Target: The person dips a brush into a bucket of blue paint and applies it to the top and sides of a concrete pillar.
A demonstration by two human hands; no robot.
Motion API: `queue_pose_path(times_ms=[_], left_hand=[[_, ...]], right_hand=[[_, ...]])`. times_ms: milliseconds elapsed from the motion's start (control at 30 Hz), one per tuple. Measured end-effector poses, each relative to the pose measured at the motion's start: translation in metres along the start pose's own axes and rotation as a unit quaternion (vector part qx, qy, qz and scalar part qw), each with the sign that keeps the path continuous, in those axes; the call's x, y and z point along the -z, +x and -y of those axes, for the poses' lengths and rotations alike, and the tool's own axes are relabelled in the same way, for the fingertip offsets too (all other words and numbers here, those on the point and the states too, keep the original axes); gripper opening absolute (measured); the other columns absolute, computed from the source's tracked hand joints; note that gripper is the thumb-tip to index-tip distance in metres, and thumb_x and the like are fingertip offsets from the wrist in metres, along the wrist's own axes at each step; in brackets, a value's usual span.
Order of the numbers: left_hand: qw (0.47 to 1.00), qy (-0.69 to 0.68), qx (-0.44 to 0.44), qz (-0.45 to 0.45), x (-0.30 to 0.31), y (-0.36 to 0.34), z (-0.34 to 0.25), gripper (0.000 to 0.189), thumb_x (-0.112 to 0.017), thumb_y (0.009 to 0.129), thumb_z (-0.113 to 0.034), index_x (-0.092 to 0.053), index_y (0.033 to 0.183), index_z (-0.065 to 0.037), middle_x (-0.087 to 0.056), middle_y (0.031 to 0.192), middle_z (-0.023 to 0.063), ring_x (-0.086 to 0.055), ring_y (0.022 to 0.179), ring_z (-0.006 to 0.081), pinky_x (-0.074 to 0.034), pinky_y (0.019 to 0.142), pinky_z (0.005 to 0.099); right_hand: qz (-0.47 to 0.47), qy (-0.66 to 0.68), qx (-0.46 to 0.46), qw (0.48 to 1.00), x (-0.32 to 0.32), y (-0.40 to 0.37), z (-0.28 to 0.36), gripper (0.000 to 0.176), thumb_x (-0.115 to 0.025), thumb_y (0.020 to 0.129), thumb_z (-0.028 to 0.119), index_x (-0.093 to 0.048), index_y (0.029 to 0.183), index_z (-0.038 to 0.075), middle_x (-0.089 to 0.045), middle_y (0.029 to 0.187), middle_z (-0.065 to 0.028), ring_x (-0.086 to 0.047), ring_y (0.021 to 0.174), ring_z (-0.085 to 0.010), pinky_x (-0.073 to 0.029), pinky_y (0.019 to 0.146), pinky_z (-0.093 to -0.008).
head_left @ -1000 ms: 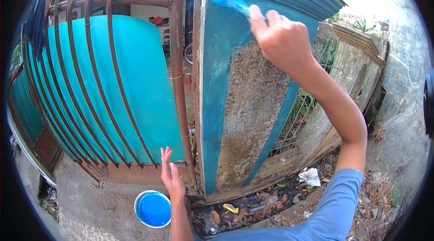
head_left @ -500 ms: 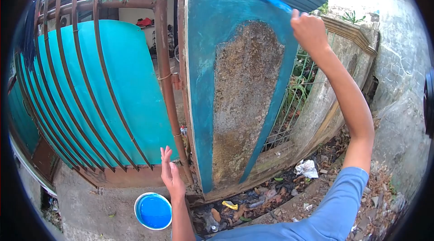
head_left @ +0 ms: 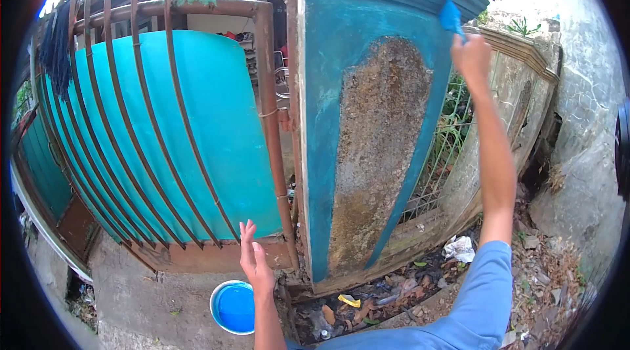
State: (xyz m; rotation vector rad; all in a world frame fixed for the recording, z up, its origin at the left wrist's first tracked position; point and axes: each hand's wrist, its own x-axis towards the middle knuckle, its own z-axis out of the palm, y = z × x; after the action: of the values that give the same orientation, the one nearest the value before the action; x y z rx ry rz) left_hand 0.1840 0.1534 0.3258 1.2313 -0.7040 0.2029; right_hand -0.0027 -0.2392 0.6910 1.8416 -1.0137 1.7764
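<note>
My right hand (head_left: 471, 58) is raised and closed round the handle of a paintbrush (head_left: 451, 17). The brush's blue-coated bristles point up at the upper right of the pillar (head_left: 321, 87), just below its moulded cap. Blue paint covers the pillar's border, while its rough middle panel (head_left: 380, 140) is bare grey-brown stone. My left hand (head_left: 256, 261) hangs low in front of the gate with its fingers stretched out, holding nothing. Beside it on the ground stands a bucket of blue paint (head_left: 235, 307), its surface partly hidden by my left forearm.
A gate of brown bars with a turquoise sheet (head_left: 216, 120) stands left of the pillar. To the right runs a low wall with a green metal grille (head_left: 453, 114). Leaves, a yellow wrapper (head_left: 349, 300) and white litter (head_left: 459, 249) lie along the pillar's foot.
My right hand has swept the brush rightward along the underside of the cap toward the pillar's right edge, and the bristles now point upward. The view has shifted slightly left; my left hand stays outstretched.
</note>
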Motion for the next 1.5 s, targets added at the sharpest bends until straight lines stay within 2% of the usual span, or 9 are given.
queue_pose_path(times_ms=[67, 167, 300, 500, 800, 1000, 1100, 1267, 1500], left_hand=[[1.000, 0.004, -0.004, -0.001, 0.006, 0.003, -0.001, 0.039, -0.043, 0.099, -0.024, -0.051, 0.128, 0.001, -0.039, 0.144, 0.0235, -0.021, 0.143, 0.0317, -0.019, 0.113, 0.0452], [1.000, 0.007, -0.002, 0.003, 0.012, 0.004, 0.003, 0.039, -0.042, 0.099, -0.024, -0.052, 0.127, 0.001, -0.039, 0.144, 0.0235, -0.020, 0.143, 0.0320, -0.018, 0.113, 0.0453], [1.000, 0.000, 0.008, -0.008, 0.022, 0.002, 0.010, 0.039, -0.043, 0.099, -0.025, -0.052, 0.127, 0.001, -0.038, 0.145, 0.0238, -0.021, 0.143, 0.0323, -0.018, 0.113, 0.0452], [0.999, 0.023, 0.033, -0.032, 0.034, -0.002, 0.010, 0.038, -0.042, 0.099, -0.022, -0.051, 0.127, 0.002, -0.037, 0.146, 0.0242, -0.020, 0.143, 0.0323, -0.018, 0.114, 0.0450], [0.999, 0.023, 0.026, -0.025, 0.022, 0.001, 0.019, 0.038, -0.042, 0.099, -0.021, -0.051, 0.128, 0.002, -0.040, 0.144, 0.0230, -0.019, 0.144, 0.0320, -0.016, 0.114, 0.0454], [0.999, 0.016, 0.024, -0.014, 0.010, 0.006, 0.015, 0.038, -0.042, 0.098, -0.021, -0.051, 0.128, 0.001, -0.040, 0.144, 0.0230, -0.018, 0.144, 0.0317, -0.017, 0.113, 0.0452], [1.000, 0.006, 0.013, 0.002, -0.002, 0.008, 0.007, 0.038, -0.042, 0.098, -0.021, -0.051, 0.128, 0.001, -0.040, 0.144, 0.0230, -0.019, 0.144, 0.0313, -0.018, 0.113, 0.0451], [1.000, 0.005, 0.005, -0.003, -0.002, 0.004, 0.008, 0.039, -0.043, 0.098, -0.022, -0.051, 0.128, 0.001, -0.040, 0.144, 0.0232, -0.019, 0.144, 0.0309, -0.019, 0.112, 0.0457], [1.000, 0.027, -0.002, 0.007, -0.016, 0.001, -0.005, 0.042, -0.037, 0.101, -0.029, -0.052, 0.127, 0.000, -0.042, 0.143, 0.0205, -0.019, 0.143, 0.0323, -0.016, 0.114, 0.0471]], right_hand=[[0.003, 0.059, -0.004, 0.998, 0.000, -0.023, 0.062, 0.030, -0.059, 0.083, 0.025, -0.069, 0.078, -0.003, -0.064, 0.069, -0.0263, -0.066, 0.069, -0.0418, -0.054, 0.066, -0.0476], [0.002, 0.175, 0.057, 0.983, 0.005, -0.054, 0.137, 0.029, -0.057, 0.088, 0.024, -0.068, 0.078, -0.001, -0.064, 0.060, -0.0189, -0.065, 0.052, -0.0322, -0.054, 0.050, -0.0408], [-0.043, 0.219, 0.116, 0.968, 0.002, -0.088, 0.206, 0.024, -0.057, 0.090, 0.023, -0.061, 0.078, 0.002, -0.061, 0.056, -0.0176, -0.064, 0.052, -0.0346, -0.052, 0.048, -0.0436], [-0.057, 0.242, 0.179, 0.952, 0.004, -0.112, 0.194, 0.022, -0.057, 0.090, 0.022, -0.055, 0.077, 0.005, -0.058, 0.055, -0.0129, -0.062, 0.047, -0.0322, -0.050, 0.043, -0.0420], [-0.075, -0.110, 0.334, 0.933, 0.014, -0.064, 0.132, 0.008, -0.058, 0.083, 0.011, -0.053, 0.086, 0.004, -0.058, 0.062, -0.0073, -0.065, 0.049, -0.0206, -0.051, 0.039, -0.0308], [-0.101, -0.104, 0.454, 0.879, 0.051, -0.056, 0.119, 0.029, -0.059, 0.074, 0.008, -0.058, 0.100, -0.005, -0.057, 0.060, -0.0063, -0.064, 0.051, -0.0179, -0.050, 0.041, -0.0292], [-0.089, -0.131, 0.464, 0.872, 0.041, -0.046, 0.138, 0.028, -0.060, 0.080, 0.010, -0.059, 0.107, 0.000, -0.058, 0.065, -0.0082, -0.063, 0.053, -0.0208, -0.050, 0.042, -0.0315], [-0.066, -0.195, 0.453, 0.868, 0.049, -0.028, 0.128, 0.009, -0.060, 0.073, 0.007, -0.058, 0.075, -0.001, -0.060, 0.059, -0.0075, -0.065, 0.052, -0.0167, -0.051, 0.041, -0.0279], [-0.124, -0.111, 0.507, 0.845, 0.062, -0.037, 0.144, 0.007, -0.061, 0.074, 0.006, -0.058, 0.073, 0.000, -0.059, 0.057, -0.0058, -0.064, 0.052, -0.0154, -0.050, 0.040, -0.0275]])
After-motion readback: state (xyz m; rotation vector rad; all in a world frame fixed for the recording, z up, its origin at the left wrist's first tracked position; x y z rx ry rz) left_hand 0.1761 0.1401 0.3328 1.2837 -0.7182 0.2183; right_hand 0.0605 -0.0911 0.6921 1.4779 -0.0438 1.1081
